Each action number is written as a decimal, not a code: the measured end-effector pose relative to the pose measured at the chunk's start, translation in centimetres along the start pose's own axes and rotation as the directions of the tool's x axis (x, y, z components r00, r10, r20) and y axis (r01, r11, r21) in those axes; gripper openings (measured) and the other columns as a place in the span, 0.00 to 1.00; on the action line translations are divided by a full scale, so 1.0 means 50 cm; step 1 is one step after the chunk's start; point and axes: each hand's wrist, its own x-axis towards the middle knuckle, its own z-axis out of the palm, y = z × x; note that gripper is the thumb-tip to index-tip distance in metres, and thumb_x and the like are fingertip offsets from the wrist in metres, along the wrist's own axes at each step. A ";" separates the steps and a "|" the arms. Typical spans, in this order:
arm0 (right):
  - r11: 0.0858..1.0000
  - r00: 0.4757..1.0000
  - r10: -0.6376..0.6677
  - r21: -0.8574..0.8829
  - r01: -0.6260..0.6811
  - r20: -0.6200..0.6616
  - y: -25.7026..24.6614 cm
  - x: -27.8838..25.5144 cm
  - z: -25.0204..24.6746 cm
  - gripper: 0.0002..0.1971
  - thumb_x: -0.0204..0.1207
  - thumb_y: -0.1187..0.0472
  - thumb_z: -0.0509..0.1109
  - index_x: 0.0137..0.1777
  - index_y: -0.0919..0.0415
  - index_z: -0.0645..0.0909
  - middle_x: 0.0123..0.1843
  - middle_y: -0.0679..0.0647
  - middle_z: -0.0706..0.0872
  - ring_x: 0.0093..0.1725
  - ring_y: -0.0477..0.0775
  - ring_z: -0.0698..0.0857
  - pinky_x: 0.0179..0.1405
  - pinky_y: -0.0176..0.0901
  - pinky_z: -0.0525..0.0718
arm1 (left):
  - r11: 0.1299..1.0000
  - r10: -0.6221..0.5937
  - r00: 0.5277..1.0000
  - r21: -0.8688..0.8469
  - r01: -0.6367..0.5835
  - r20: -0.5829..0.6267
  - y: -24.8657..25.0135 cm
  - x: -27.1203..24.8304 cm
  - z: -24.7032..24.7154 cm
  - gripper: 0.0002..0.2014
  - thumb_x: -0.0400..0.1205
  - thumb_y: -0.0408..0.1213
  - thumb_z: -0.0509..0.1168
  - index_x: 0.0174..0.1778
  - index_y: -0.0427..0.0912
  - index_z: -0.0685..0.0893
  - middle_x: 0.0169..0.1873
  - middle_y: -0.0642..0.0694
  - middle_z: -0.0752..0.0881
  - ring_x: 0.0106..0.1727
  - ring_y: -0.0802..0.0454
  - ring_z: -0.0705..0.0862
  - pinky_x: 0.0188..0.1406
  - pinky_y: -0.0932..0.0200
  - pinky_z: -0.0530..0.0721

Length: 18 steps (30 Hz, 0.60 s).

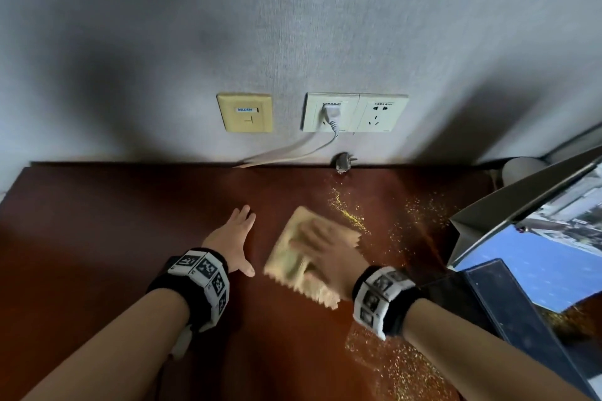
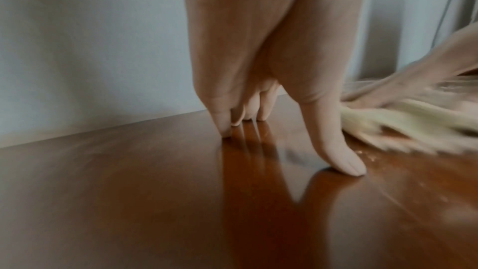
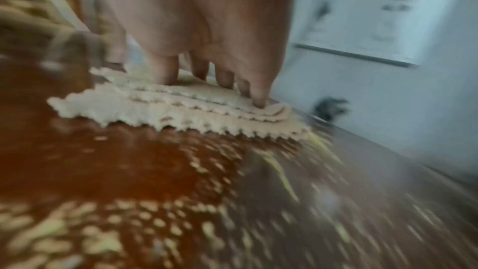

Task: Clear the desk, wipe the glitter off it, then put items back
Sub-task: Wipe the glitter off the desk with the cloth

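Observation:
A folded cream cloth (image 1: 303, 257) with a zigzag edge lies on the reddish-brown desk (image 1: 114, 231). My right hand (image 1: 325, 247) presses flat on the cloth (image 3: 181, 107) with straight fingers; it is blurred with motion. Gold glitter (image 1: 350, 215) streaks the desk beyond the cloth, and more glitter (image 1: 400, 368) lies near the front right. Blurred glitter (image 3: 108, 222) also fills the right wrist view's foreground. My left hand (image 1: 233, 238) rests flat on the bare desk left of the cloth, fingers straight. In the left wrist view its fingertips (image 2: 346, 167) touch the wood beside the cloth (image 2: 403, 126).
A tilted picture frame (image 1: 537, 238) and a dark box (image 1: 521, 319) stand at the right edge of the desk. Wall sockets (image 1: 355, 112) with a white plug and cable are behind it. A loose grey plug (image 1: 343, 163) lies at the desk's back edge.

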 end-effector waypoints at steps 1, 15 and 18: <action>0.992 0.992 -0.125 0.015 0.125 -0.009 -0.023 -0.005 0.013 0.32 0.78 0.48 0.56 0.82 0.49 0.55 0.85 0.54 0.48 0.82 0.62 0.38 0.80 0.66 0.41 | 1.000 0.009 1.000 -0.002 -0.009 -0.012 0.001 0.006 -0.001 0.57 0.69 0.40 0.78 0.84 0.42 0.42 0.82 0.48 0.35 0.83 0.54 0.37 0.81 0.50 0.59; 0.885 0.886 0.461 0.099 -0.454 -0.056 0.151 0.102 -0.046 0.32 0.84 0.51 0.57 0.84 0.50 0.48 0.86 0.51 0.47 0.84 0.60 0.44 0.82 0.58 0.51 | 0.992 0.077 0.996 -0.093 -0.080 -0.040 -0.007 0.027 -0.016 0.56 0.69 0.40 0.78 0.84 0.46 0.44 0.82 0.53 0.36 0.83 0.57 0.37 0.81 0.53 0.53; 0.988 0.987 0.151 0.043 -0.149 -0.056 0.047 0.115 -0.027 0.31 0.82 0.54 0.60 0.83 0.49 0.52 0.85 0.54 0.48 0.84 0.62 0.44 0.83 0.59 0.45 | 0.994 0.077 0.996 -0.073 -0.079 -0.033 -0.004 0.031 -0.018 0.57 0.69 0.40 0.78 0.84 0.45 0.43 0.82 0.53 0.35 0.83 0.57 0.36 0.81 0.54 0.55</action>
